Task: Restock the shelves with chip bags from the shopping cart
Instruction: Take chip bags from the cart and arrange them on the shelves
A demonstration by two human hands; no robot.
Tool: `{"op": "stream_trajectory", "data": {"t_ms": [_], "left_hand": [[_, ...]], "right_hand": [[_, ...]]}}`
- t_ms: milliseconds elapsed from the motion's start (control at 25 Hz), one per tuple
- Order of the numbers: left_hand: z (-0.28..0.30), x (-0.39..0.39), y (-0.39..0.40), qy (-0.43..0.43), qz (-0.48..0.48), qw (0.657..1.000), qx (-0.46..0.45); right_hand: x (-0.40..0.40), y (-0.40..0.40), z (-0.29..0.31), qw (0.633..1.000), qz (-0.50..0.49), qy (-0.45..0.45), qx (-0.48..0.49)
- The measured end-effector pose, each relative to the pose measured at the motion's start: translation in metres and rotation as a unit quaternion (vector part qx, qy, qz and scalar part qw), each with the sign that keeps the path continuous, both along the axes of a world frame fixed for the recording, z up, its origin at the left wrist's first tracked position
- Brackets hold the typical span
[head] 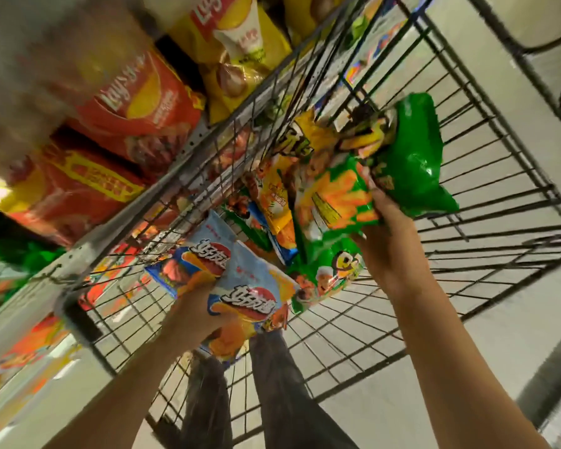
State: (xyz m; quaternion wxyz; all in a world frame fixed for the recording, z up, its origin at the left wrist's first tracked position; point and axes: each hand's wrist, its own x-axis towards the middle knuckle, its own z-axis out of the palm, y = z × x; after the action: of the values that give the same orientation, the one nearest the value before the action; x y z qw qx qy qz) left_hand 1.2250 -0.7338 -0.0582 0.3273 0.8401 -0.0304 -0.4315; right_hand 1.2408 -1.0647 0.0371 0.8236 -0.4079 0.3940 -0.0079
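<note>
The left hand (195, 306) is gripping two pale-blue foil chip bags (240, 286), its grip curling around them; the right hand (389, 241) is clutching several green and yellow bags (353, 189). Both bunches are hanging inside the black wire shopping cart (467, 222), with the stocked shelves (127, 124) lying leftward, nearer the left grip.

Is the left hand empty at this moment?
No: the left hand holds light blue chip bags over the cart, while the right hand holds green bags.
</note>
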Motion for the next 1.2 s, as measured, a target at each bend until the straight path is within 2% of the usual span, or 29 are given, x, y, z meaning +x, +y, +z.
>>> {"op": "stream_trajectory", "data": {"t_ms": [160,400,520,640,880,1000,1200], "left_hand": [[0.053,0.010,0.012,-0.008,0.121,0.992,-0.028],[0.134,-0.008,0.018,-0.058,0.256,0.960,-0.096],[0.174,-0.029,0.020,-0.084,0.327,0.933,-0.127],[0.209,-0.067,0.029,-0.151,0.356,0.908,-0.159],[0.278,-0.164,0.076,-0.229,0.400,0.845,-0.271],[0.314,-0.220,0.115,-0.249,0.441,0.803,-0.314],[0.374,-0.271,0.170,-0.317,0.460,0.769,-0.310]], "right_hand": [[-0.037,-0.004,0.028,0.993,0.072,0.019,0.090],[-0.052,0.019,0.085,0.983,0.155,0.026,0.096],[-0.064,0.048,0.115,0.978,0.189,0.009,0.092],[-0.090,0.084,0.148,0.975,0.205,-0.022,0.084],[-0.163,0.134,0.205,0.955,0.277,-0.086,-0.058],[-0.193,0.150,0.240,0.926,0.332,-0.117,-0.139],[-0.215,0.196,0.301,0.861,0.427,-0.209,-0.182]]}}
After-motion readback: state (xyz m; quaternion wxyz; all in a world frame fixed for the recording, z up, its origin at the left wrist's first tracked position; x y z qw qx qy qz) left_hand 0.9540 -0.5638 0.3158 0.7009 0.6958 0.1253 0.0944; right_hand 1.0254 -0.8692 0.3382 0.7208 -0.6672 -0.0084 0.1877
